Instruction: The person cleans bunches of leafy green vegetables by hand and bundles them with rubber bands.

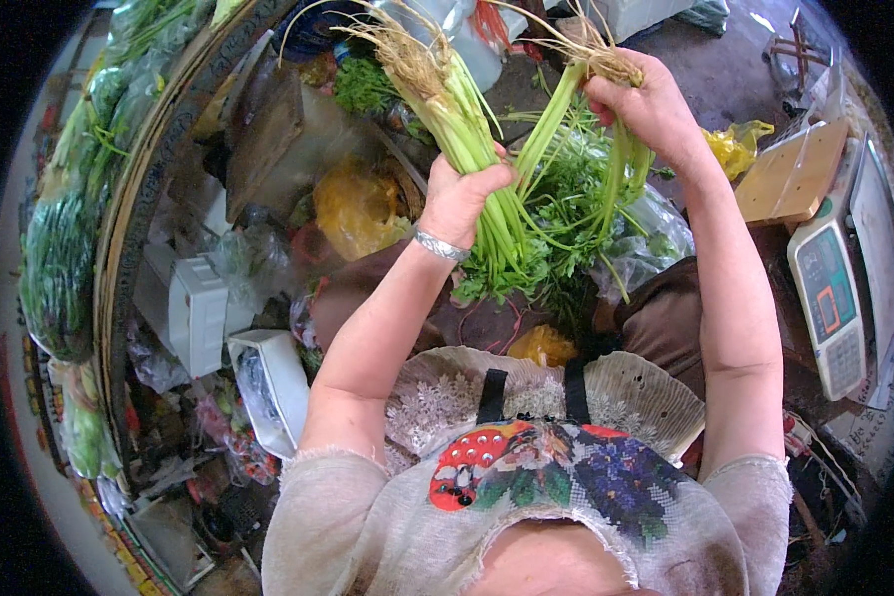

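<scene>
My left hand [462, 195] is closed around the stalks of a thick bunch of leafy celery [458, 138], its pale, stringy roots tilted up and away from me. Below that fist the green leaves hang over my lap. My right hand [644, 108] grips a smaller bundle of celery stalks [559, 123] close under the roots, to the right of the first bunch. Some of its stalks bend down beneath the hand. Loose celery leaves [574, 194] and a clear plastic bag [648, 231] lie under both hands.
A digital scale [831, 313] stands at the right beside a wooden board [793, 171]. Yellow plastic bags [361, 208] lie ahead of me. White foam boxes [197, 316] are on the left, below a curved-looking shelf edge [130, 186] holding plastic-wrapped greens [63, 268].
</scene>
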